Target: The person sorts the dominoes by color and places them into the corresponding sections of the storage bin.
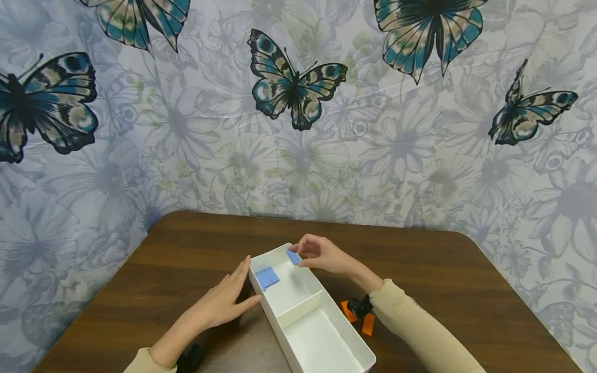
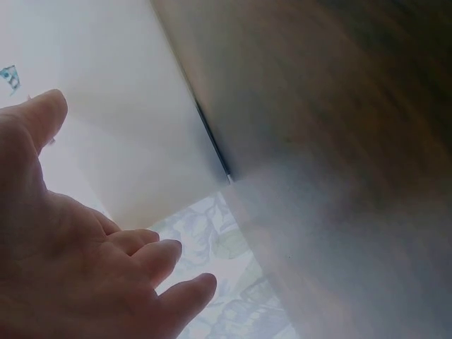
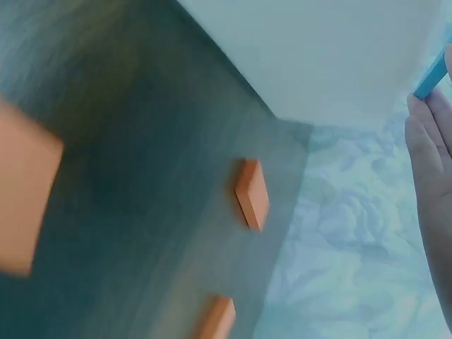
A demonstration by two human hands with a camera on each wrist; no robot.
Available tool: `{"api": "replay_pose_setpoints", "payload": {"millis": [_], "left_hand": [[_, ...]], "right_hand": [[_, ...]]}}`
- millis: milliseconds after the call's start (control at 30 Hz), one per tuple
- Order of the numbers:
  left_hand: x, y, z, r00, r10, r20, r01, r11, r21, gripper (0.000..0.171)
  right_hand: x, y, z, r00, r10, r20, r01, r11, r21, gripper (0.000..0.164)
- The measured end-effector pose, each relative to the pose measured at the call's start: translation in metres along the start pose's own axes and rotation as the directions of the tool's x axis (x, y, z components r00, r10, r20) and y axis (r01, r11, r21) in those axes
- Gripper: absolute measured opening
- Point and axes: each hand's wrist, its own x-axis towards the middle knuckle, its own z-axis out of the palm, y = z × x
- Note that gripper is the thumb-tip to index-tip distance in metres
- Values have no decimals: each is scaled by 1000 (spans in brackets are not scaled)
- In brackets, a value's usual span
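Observation:
A white two-compartment box [image 1: 302,317] stands slantwise on the table. My right hand [image 1: 324,255] pinches a blue block [image 1: 293,257] over the far right corner of the box's far compartment. The same blue block [image 3: 432,76] shows at the fingertips in the right wrist view. More blue blocks [image 1: 268,278] lie side by side in that compartment, against its left wall. My left hand [image 1: 224,302] rests with straight, spread fingers against the box's left side; in the left wrist view the left hand [image 2: 92,261] is beside the white wall.
Orange blocks [image 1: 368,325] lie on the brown table [image 1: 401,259] right of the box, some partly hidden by the right arm; the right wrist view shows an orange block [image 3: 253,195] close to the box. A butterfly-patterned cloth [image 1: 298,171] hangs behind the table.

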Motion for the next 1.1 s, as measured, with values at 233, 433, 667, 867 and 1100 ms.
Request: {"api": "replay_pose_setpoints", "payload": {"millis": [233,433,667,867,1100], "left_hand": [[-2,-1,-1,1000,-23,11,23,1000,-8,95],[-2,-1,-1,1000,-25,12,25,1000,-17,96],[0,-1,-1,1000,-19,20,20,1000,-11,94],[0,-3,-1,1000,-22,20,22,1000,-9,95],[-1,-2,-2,1000,-22,20,22,1000,-7,95]], "right_hand": [[19,4,16,1000,-4,12,4,1000,-30,23],[25,-5,23,999,-22,31,24,995,-95,25],[28,3,26,997,-5,72,23,966,-256,43],[32,0,26,992,28,125,35,881,-471,41],[36,-2,30,983,63,171,60,777,-627,41]]}}
